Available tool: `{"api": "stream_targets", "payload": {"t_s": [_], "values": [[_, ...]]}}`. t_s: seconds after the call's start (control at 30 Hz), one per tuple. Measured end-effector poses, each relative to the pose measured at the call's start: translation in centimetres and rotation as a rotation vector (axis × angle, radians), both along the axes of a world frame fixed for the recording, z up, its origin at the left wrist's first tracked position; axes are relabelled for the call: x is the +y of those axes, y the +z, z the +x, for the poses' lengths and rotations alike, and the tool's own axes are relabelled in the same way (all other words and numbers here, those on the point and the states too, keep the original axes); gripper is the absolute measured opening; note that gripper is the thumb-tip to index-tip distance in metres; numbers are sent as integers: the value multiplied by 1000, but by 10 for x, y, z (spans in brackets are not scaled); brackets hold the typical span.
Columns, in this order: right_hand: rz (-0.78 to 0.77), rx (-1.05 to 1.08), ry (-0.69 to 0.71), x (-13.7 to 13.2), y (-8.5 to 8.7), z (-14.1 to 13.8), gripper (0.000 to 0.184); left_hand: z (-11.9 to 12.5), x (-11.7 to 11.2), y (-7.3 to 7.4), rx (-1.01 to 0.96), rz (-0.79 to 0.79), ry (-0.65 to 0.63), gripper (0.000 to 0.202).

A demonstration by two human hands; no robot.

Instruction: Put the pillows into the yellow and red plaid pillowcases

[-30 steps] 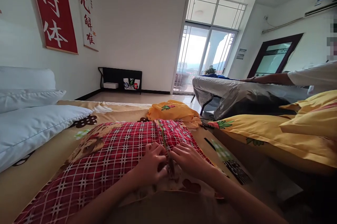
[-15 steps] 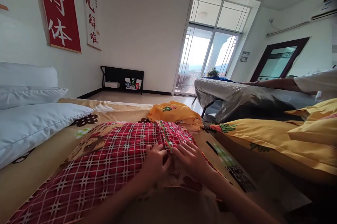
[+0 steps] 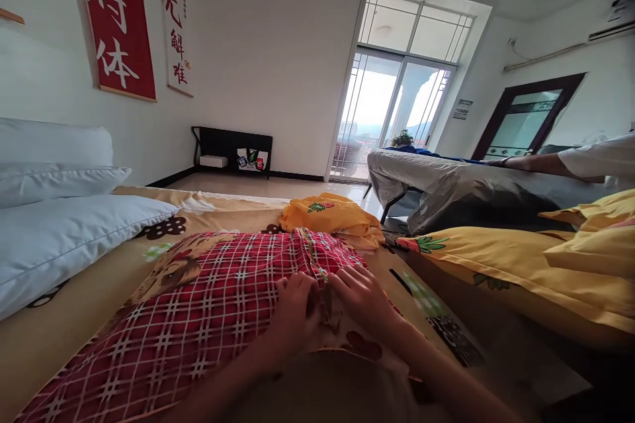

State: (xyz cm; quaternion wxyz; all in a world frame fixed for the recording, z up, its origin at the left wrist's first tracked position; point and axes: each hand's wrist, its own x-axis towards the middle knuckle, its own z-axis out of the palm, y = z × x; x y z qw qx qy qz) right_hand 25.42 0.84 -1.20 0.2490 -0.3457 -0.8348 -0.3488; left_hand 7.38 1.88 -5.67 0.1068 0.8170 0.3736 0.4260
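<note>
Across a tan printed bedsheet point(image 3: 99, 300), we see a red plaid pillow cover point(image 3: 213, 304) spread in front of the person, with a yellow pillow point(image 3: 526, 271) well apart to the right, a white pillow point(image 3: 74, 237) to the left and a crumpled yellow cloth point(image 3: 342, 218) by the far edge. Near the cover's right end, two bare hands work side by side, the left hand point(image 3: 297, 307) and the right hand point(image 3: 364, 294) each with fingers curled in, pinching plaid fabric at the near end of a yellow-green strip point(image 3: 310, 252); which layers they hold, we cannot tell, for shadow hides the undersides of the fingers. The cloth gathers in puckers beside the strip, and there, we judge, lies the main risk: a loose fold could get caught between the fingertips and bunch the edge. Should one hand tug harder than the other, we would expect the strip to twist or the two sides to sit uneven; should either pinch slacken, the thin edge could slip free and spring apart.
</note>
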Motion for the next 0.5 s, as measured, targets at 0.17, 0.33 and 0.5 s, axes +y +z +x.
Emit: {"api": "stream_targets", "payload": {"t_s": [0.17,0.33,0.5], "values": [[-3,22,0,-3,3,3,22,1,-7,-8,132,299,-83,16],[-9,-8,-18,-5,4,5,20,0,-10,-5,220,341,-34,19],[-7,-12,-8,-7,6,4,18,4,-9,-8,267,340,50,11]]}}
